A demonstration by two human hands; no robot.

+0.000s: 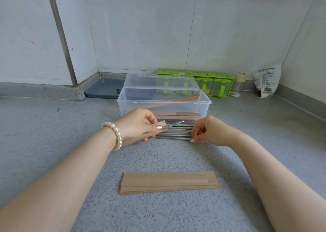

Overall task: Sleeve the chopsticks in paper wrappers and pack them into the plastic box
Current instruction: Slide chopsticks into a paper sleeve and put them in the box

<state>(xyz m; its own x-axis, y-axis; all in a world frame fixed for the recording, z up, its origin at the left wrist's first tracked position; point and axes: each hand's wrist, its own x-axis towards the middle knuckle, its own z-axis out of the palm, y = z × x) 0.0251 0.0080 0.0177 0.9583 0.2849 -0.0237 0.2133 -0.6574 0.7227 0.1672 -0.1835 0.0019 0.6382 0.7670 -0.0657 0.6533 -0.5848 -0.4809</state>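
Fingers of the left hand [139, 124] pinch a paper wrapper [141, 136] with one chopstick [174, 124] entering; right hand [206, 131] pinches another from the unsleeved row [174, 133]. Several sleeved pairs fill the plastic box [164, 103]; spare wrappers [167, 182] remain.

Against the tiled wall at the back of the grey speckled counter [53, 131] stand a green condiment rack [208, 80], a small clear jar [239, 83], a printed white bag [267, 80] and a blue-grey tray [105, 88].

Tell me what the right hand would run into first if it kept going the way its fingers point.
Its fingertips point left, already at the ends of the loose chopsticks. Further along that line, probably the left hand holding the paper wrapper; depth is unclear.
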